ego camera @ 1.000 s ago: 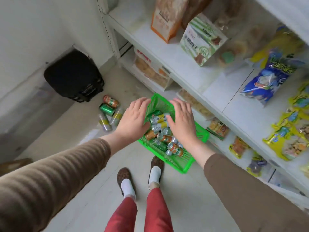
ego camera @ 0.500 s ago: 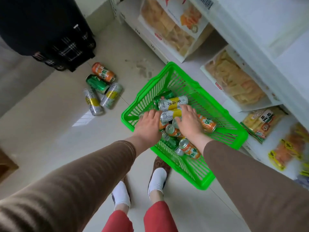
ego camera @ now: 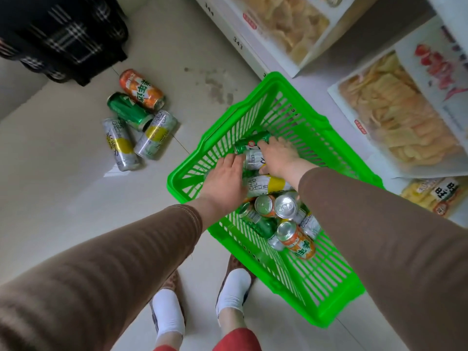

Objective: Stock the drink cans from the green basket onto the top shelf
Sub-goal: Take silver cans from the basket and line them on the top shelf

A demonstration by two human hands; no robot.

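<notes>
Fingers (ego camera: pixel 272 145) of the right hand (ego camera: pixel 281 158) curl over a silver-and-white aluminium drink can (ego camera: pixel 253 160) inside the green slatted plastic basket (ego camera: pixel 336 295); whether they grip it, I cannot tell. The left hand (ego camera: pixel 225 183) lies flat on the neighbouring cans, holding nothing visible. Loosely piled round cans in that basket could roll and slip from a hasty lift.

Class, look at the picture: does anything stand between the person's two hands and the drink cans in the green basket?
Nothing visible does. The left hand and right hand are both already inside the green basket, resting on the drink cans at the top of the pile. The basket has no lid or cover.
</notes>
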